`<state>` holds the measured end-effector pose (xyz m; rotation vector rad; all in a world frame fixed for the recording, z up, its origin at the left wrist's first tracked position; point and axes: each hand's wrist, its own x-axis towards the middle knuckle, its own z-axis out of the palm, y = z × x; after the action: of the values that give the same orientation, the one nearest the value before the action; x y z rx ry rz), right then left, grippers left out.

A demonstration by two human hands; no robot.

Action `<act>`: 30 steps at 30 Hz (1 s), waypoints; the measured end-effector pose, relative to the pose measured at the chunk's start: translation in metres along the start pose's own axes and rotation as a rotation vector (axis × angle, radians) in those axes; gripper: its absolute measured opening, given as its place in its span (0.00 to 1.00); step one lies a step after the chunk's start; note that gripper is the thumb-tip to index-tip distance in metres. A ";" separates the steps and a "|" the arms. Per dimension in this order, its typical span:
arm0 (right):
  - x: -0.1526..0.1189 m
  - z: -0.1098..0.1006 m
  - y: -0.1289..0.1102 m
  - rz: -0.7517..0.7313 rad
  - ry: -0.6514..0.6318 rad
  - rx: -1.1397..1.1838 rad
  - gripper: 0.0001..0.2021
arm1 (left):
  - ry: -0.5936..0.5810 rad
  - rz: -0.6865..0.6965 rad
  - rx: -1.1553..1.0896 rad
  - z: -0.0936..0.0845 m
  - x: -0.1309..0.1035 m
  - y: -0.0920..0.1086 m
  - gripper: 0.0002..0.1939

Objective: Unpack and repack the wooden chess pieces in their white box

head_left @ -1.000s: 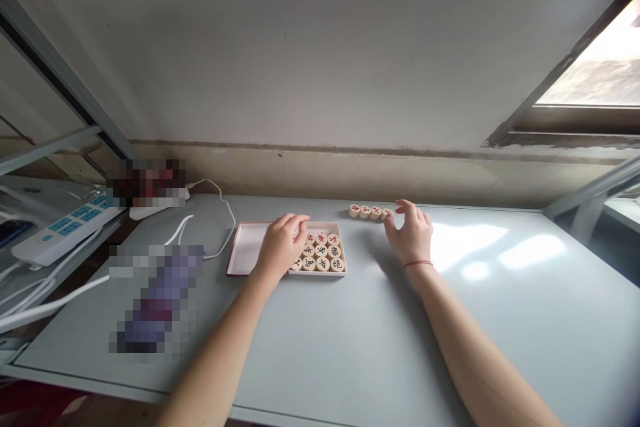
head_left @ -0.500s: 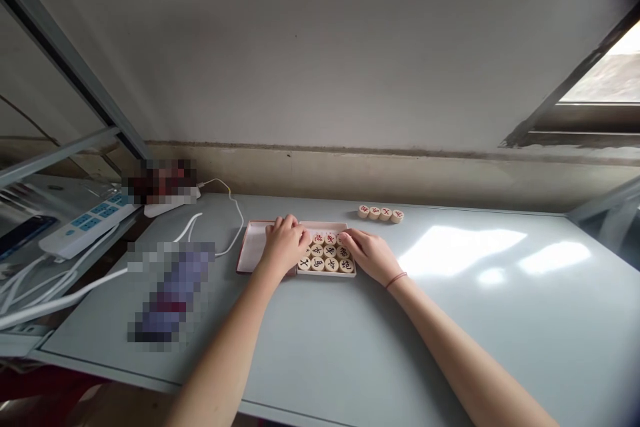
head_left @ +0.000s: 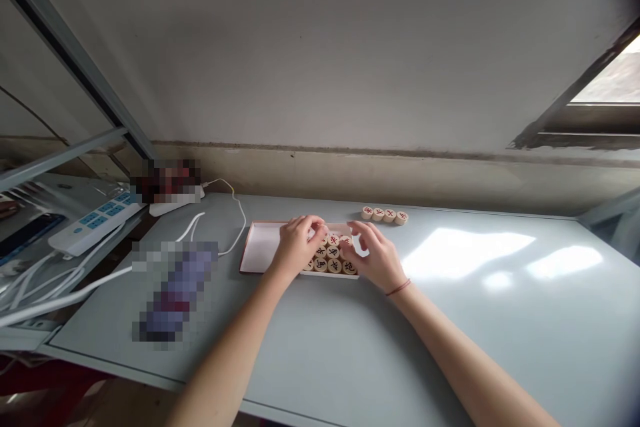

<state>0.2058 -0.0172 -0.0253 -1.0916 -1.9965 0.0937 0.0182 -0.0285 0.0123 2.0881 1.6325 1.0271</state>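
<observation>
An open flat box with a pale inside and reddish edge (head_left: 256,248) lies on the desk. Its right half holds rows of round Chinese chess pieces (head_left: 333,251), marked in black and red. My left hand (head_left: 296,247) is over the middle of the box, fingers curved and slightly apart from the thumb, covering the leftmost pieces. At the box's right end, my right hand (head_left: 381,259) has thumb and forefinger spread, the thumb by the pieces at that edge. No piece shows between the fingers of either hand. Several red-marked chess pieces (head_left: 389,215) stand in a row behind the box.
The grey desk (head_left: 320,347) runs along a wall. To the left lie a blurred-out purple item (head_left: 177,290), white cables and a power strip (head_left: 95,220). A metal frame post (head_left: 75,60) rises at the left. Sunlight patches fall on the right side.
Both hands have lifted a little off the pieces. My right hand's thumb and forefinger have spread apart, and my left hand has shifted right. The view has moved slightly.
</observation>
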 end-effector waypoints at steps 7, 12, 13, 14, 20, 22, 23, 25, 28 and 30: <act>0.001 -0.001 -0.016 -0.165 0.102 0.068 0.08 | -0.072 -0.038 -0.285 0.006 -0.008 0.024 0.08; 0.002 0.000 0.003 0.184 0.125 -0.038 0.09 | 0.079 0.012 0.025 -0.005 0.001 0.002 0.10; 0.002 0.000 0.009 0.266 0.110 -0.087 0.08 | 0.105 0.001 0.074 -0.007 0.003 -0.004 0.09; 0.002 -0.001 0.015 0.333 0.083 -0.135 0.07 | 0.130 -0.018 0.127 -0.009 0.005 -0.010 0.09; -0.001 -0.003 0.037 0.465 -0.110 -0.299 0.08 | 0.032 -0.055 0.340 -0.006 0.005 -0.033 0.09; -0.002 -0.002 0.039 0.441 -0.120 -0.306 0.09 | 0.010 -0.045 0.369 -0.002 0.003 -0.033 0.10; -0.003 -0.001 0.040 0.426 -0.110 -0.306 0.10 | 0.003 -0.040 0.377 0.000 0.002 -0.033 0.10; -0.003 0.001 0.042 0.400 -0.083 -0.311 0.11 | -0.015 -0.039 0.386 0.002 0.001 -0.031 0.11; -0.005 0.003 0.044 0.375 -0.049 -0.326 0.12 | -0.056 -0.054 0.384 0.002 -0.001 -0.031 0.11; -0.005 0.004 0.044 0.360 -0.033 -0.330 0.11 | -0.089 -0.055 0.376 0.001 -0.002 -0.031 0.12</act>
<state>0.2340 0.0075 -0.0499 -1.6648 -1.8644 -0.0314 -0.0039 -0.0201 -0.0083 2.2626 1.9454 0.6361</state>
